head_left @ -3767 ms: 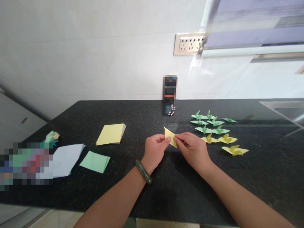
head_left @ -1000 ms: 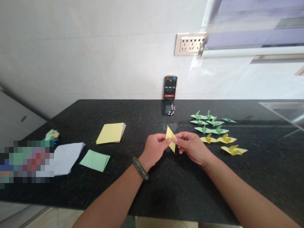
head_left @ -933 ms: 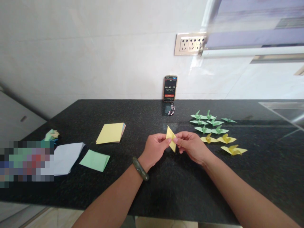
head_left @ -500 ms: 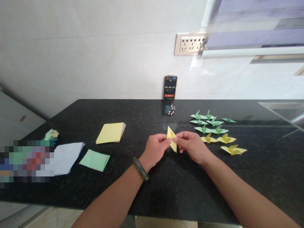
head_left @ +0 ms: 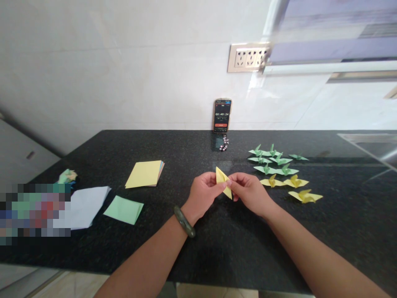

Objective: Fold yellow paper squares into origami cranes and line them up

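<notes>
A small folded yellow paper (head_left: 222, 179), pointed at both ends, is held a little above the black counter (head_left: 217, 231). My left hand (head_left: 203, 194) pinches its left side with thumb and fingers. My right hand (head_left: 249, 192) pinches its right side. A dark bangle (head_left: 185, 221) circles my left wrist. Just right of my hands, finished paper cranes lie in rows: several green ones (head_left: 273, 160) farther back and three yellow ones (head_left: 293, 187) nearer.
A stack of yellow sheets (head_left: 144, 174), a green sheet (head_left: 124, 210) and pale blue sheets (head_left: 85, 206) lie to the left. A phone (head_left: 222, 115) showing a timer leans on the wall, beads (head_left: 223, 142) before it. A sink (head_left: 372, 145) sits at the far right.
The folded yellow paper has tilted, its top point swinging slightly left, while both hands keep pinching it. The phone timer has advanced from 00:40:22 to 00:40:24.
</notes>
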Demonstrator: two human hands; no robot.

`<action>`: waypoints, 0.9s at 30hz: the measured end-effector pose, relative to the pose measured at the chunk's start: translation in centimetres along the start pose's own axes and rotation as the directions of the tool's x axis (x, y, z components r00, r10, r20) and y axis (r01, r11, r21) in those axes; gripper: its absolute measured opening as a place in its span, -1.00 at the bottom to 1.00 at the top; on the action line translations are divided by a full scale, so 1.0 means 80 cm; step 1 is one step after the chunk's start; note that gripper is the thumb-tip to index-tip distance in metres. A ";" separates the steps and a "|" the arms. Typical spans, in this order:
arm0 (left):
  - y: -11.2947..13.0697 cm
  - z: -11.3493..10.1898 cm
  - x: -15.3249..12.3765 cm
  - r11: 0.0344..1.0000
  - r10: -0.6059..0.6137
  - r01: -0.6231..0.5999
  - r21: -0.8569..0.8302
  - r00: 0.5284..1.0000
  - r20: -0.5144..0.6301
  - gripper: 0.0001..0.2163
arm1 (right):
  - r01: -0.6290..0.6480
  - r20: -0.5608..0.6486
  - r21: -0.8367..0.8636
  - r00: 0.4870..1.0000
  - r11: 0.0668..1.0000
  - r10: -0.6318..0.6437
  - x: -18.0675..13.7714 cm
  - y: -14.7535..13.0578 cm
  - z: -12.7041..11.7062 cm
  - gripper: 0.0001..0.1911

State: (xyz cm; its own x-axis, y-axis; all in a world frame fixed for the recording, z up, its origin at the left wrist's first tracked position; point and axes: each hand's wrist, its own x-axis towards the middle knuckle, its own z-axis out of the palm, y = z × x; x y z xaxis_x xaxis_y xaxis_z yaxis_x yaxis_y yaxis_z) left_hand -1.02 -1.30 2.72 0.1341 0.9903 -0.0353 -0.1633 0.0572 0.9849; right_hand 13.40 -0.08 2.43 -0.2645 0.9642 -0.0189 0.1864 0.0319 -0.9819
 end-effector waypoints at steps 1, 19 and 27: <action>-0.001 0.000 0.000 1.000 0.011 -0.011 0.006 1.000 0.005 -0.83 | 0.003 0.006 -0.014 1.000 1.000 -0.003 -0.001 0.000 0.000 -0.76; -0.006 -0.001 0.000 0.999 0.004 0.000 0.040 0.995 -0.097 -0.77 | 0.108 0.029 -0.250 0.994 0.962 -0.104 -0.005 0.001 0.002 -0.76; -0.006 -0.005 0.003 0.984 -0.120 0.117 -0.137 0.993 -0.016 -0.59 | -0.005 0.093 -0.039 0.996 0.999 0.008 -0.006 -0.003 0.002 -0.74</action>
State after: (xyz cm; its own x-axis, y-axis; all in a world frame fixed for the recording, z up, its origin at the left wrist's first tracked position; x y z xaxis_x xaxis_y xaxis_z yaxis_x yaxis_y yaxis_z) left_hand -1.27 -1.04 2.16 0.1372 0.9782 -0.1559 -0.2786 0.1891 0.9416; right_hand 13.31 -0.63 2.68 -0.3496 0.9358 -0.0444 0.2246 0.0377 -0.9737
